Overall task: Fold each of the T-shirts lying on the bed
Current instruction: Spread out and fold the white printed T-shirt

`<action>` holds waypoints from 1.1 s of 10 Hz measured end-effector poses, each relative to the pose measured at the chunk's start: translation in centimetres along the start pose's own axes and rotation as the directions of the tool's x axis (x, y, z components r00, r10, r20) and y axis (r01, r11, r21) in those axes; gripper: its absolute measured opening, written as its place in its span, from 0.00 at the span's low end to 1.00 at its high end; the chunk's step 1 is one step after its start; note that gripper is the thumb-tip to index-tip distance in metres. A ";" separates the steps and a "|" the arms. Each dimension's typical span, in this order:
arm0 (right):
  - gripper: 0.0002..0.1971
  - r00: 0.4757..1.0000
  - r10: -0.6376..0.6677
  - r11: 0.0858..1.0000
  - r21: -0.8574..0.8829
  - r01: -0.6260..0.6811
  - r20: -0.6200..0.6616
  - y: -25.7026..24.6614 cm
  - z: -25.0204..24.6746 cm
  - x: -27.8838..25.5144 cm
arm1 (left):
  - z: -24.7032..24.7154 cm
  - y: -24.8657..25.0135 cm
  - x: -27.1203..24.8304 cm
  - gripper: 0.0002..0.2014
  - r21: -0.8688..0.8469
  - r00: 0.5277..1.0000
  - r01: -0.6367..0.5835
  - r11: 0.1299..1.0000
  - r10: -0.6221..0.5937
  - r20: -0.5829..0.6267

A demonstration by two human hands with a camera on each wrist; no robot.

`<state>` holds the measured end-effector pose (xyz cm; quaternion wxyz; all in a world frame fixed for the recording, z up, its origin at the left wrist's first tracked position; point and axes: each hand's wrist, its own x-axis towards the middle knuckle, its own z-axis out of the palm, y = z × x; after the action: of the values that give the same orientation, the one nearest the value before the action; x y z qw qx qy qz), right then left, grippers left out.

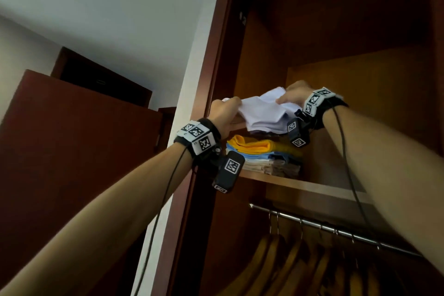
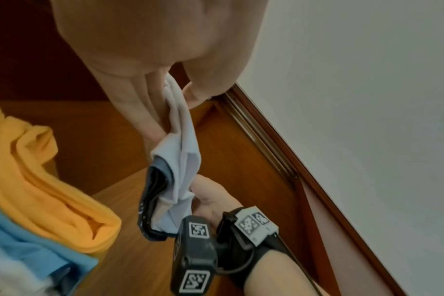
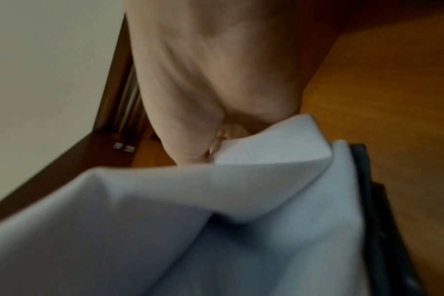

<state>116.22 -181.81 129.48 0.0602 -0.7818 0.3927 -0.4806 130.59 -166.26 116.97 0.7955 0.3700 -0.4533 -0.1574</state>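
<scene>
While both arms reach up into the wardrobe [image 1: 360,43], a folded white T-shirt [image 1: 262,113] hangs at centre frame in the head view, just above the shelf stack [image 1: 262,154]. Left hand [image 1: 224,113]: fingers curled round the shirt's left edge, thumb pinching from the other side (left wrist view [image 2: 175,128]). Right hand [image 1: 294,96]: thumb and fingers closed on the right edge; right wrist view is blurred but shows cloth [image 3: 216,210] bunched at the thumb. A dark garment [image 2: 152,200] rides under the white one, so likely two are carried together.

Handling, judged: light, soft, limp cotton; the middle sags between the grips and the fold could slide open. Support from beneath at both short edges, palms flat, would suit better than a pinch.

Yellow shirt [image 1: 249,145] tops the stack, at lower centre; hangers [image 1: 300,264] at lower right.
</scene>
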 end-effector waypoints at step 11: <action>0.09 0.830 -0.021 0.903 -0.346 0.255 0.557 7.0 5.7 0.8 | 3.6 -5.2 3.8 0.28 0.773 0.828 -0.548 0.319 0.072 0.557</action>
<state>117.05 -188.79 123.72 -0.0307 -0.9071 0.3916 -0.1512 130.06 -173.59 116.55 0.3525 0.6022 -0.6869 0.2031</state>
